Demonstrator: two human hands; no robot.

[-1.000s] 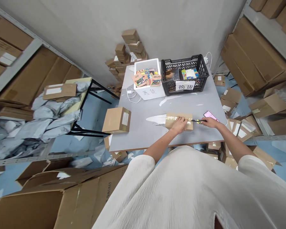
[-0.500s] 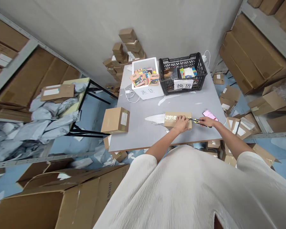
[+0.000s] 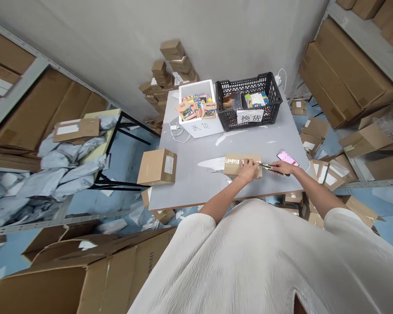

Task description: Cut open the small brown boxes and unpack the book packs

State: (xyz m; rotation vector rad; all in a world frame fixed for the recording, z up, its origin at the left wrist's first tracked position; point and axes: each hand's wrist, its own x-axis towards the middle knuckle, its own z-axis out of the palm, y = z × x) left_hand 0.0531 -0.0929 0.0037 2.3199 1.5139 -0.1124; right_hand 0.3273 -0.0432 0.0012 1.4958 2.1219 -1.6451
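Observation:
A small taped cardboard box lies on the grey table near its front edge. My left hand presses on the right part of this box, its fingers bent over the top and holding it steady. In my right hand is a slim black-and-yellow utility knife, gripped with its tip at the box's right end. Whether the blade is inside the cardboard cannot be made out. A phone with a pink screen lies just beyond my right hand. White paper sticks out at the box's left side.
A white bin of colourful booklets and a black crate stand at the table's back. Another cardboard box sits on the left edge. Grey parcels are heaped at left; a large open carton stands lower left.
The view has shifted slightly. Both hands stay at the same box, and the knife's tip remains at its right end.

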